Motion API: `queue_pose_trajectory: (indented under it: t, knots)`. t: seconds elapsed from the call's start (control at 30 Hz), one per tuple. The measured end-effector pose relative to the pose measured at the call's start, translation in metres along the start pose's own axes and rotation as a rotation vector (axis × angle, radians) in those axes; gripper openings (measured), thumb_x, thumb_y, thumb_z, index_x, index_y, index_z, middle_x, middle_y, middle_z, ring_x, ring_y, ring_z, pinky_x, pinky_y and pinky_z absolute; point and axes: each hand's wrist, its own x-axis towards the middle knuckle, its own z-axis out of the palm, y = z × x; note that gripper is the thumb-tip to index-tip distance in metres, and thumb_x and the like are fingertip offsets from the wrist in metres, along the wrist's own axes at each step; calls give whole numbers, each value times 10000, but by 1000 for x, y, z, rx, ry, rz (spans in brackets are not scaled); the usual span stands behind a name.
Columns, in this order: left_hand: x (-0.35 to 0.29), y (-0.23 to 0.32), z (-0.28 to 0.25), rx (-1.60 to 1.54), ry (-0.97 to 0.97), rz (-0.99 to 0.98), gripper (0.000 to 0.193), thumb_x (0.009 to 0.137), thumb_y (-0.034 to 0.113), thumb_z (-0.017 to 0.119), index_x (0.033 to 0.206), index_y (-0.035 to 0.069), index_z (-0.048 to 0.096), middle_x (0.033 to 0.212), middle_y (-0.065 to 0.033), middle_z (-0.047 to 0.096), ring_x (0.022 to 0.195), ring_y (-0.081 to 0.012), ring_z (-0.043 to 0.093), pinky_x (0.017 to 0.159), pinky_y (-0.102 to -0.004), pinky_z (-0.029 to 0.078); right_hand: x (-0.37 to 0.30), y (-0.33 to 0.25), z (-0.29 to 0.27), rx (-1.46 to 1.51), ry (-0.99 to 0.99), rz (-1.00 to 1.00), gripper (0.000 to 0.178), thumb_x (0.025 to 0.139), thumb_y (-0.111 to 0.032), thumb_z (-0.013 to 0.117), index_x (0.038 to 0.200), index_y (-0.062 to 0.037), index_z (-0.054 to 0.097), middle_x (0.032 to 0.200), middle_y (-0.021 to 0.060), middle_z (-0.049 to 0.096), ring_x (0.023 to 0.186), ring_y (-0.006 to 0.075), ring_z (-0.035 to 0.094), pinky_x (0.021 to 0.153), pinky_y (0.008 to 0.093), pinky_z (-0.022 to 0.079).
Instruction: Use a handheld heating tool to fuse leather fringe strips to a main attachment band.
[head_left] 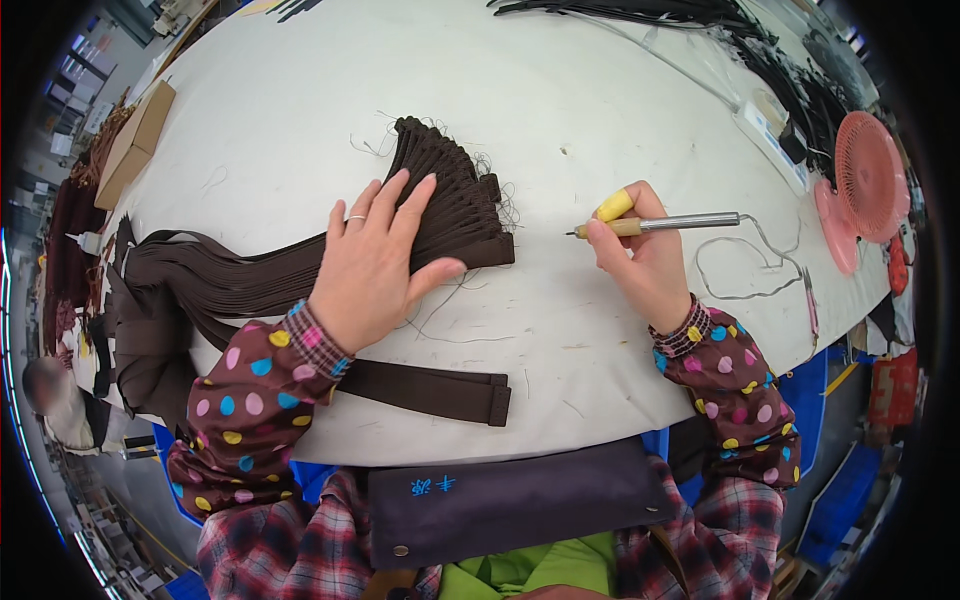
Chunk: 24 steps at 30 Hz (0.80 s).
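While the left hand point(372, 255) flattens a sheaf of brown strips point(450, 210), the right hand point(640, 255) holds a pen-shaped tool point(690, 222) clear of it

As I view it across the counter point(600, 350), the left hand lies palm down, fingers spread, gripping nothing; the right, a fingertip in a yellow cover point(614, 205), is closed round the tool, whose tip points leftward. Loose threads point(510, 205) fringe the fanned ends between the hands; by my judgement, much of the sheaf awaits attention. A separate brown band point(430, 393), nearer the worker than the left hand, has a tidier end, possibly finished. To the right hand's right, a cord point(768, 243) trails near a pink fan point(870, 180); a power strip point(772, 145) lies beyond. Nothing solid separates tool and sheaf, though stray threads might snag.
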Motion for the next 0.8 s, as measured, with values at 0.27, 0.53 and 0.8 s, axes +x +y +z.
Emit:
queue_pose_trajectory:
  t: [0.27,0.53,0.8]
  knots:
    - [46,-16,22,-8,-38,12,607,946,506,385,1416,125,336,1506,-139,225,1372,-333,242,1067,-567,208,-10,2,0,-16,-2,-46,194,857,-92,631,850,-41,444,715,6,560,581,25,465,501,184,382]
    - [86,-49,42,43,130,-31,657,920,577,384,1418,151,338,1488,-176,251,1339,-345,309,1048,-557,258,-10,4,-8,22,17,-2,194,862,-83,625,861,-29,438,731,15,564,614,26,500,521,191,414]
    - [123,-75,43,-106,50,-329,651,898,548,462,1319,53,453,1169,-227,585,1126,-377,527,922,-418,445,-8,3,-12,-4,37,7,191,859,-74,621,854,-23,437,727,19,562,619,36,514,535,197,433]
